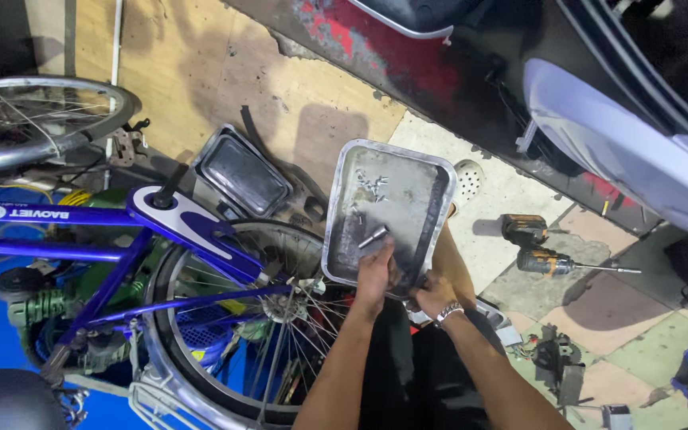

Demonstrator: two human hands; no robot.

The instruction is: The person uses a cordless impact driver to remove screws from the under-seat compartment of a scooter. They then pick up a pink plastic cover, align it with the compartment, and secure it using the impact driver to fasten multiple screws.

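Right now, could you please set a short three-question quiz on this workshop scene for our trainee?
1. True or false: the metal tray holds small screws and bolts.
2. Which thing lies on the tiled floor to the right of the tray? A) cordless drill B) hammer C) tyre pump
3. What does the right hand wear at its wrist?

Key:
1. True; small bits of metal hardware lie in it, and the left hand reaches into its near edge.
2. A, the cordless drill, with a long bit fitted.
3. A wristwatch.
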